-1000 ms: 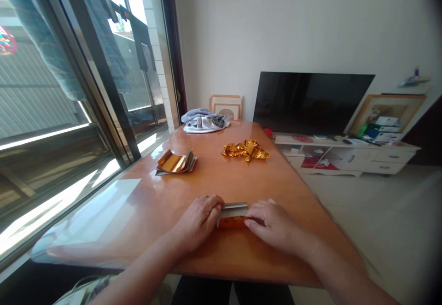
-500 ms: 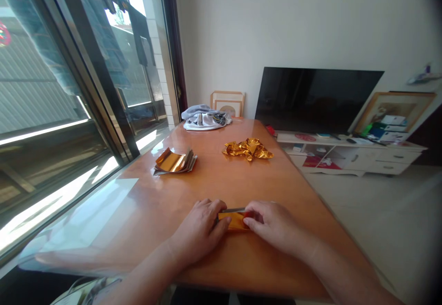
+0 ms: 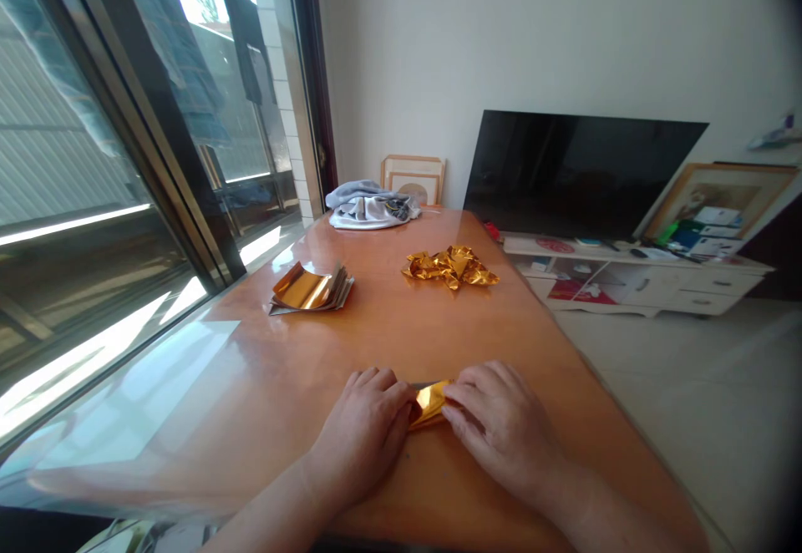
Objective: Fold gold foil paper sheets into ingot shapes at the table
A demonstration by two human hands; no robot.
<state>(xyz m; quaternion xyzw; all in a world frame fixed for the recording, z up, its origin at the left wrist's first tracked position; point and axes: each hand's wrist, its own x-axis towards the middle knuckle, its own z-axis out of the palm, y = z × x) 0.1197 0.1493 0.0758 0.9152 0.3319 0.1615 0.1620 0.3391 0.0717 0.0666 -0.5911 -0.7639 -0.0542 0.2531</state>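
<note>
Between my left hand (image 3: 362, 428) and my right hand (image 3: 501, 428) lies a folded piece of gold foil (image 3: 429, 403), pinched from both sides. Its shiny middle shows in the gap, and the hands hide its ends. A dark silvery edge of the foil shows just behind it. Farther up the wooden table (image 3: 494, 327) lies a stack of gold-and-silver foil sheets (image 3: 307, 290), its top sheet curling upward. To its right sits a crumpled ball of gold foil (image 3: 449, 267). Neither hand touches these.
A bundle of grey and white cloth (image 3: 373, 208) lies at the table's far end, with picture frames (image 3: 413, 179) behind it. A large window (image 3: 125, 119) runs along the left. A television (image 3: 582, 173) stands on a white cabinet (image 3: 632, 281) at right.
The foil between my hands is folded tighter, with less silver and a raised gold fold showing. My hands have closed in around it. The view has shifted slightly.
</note>
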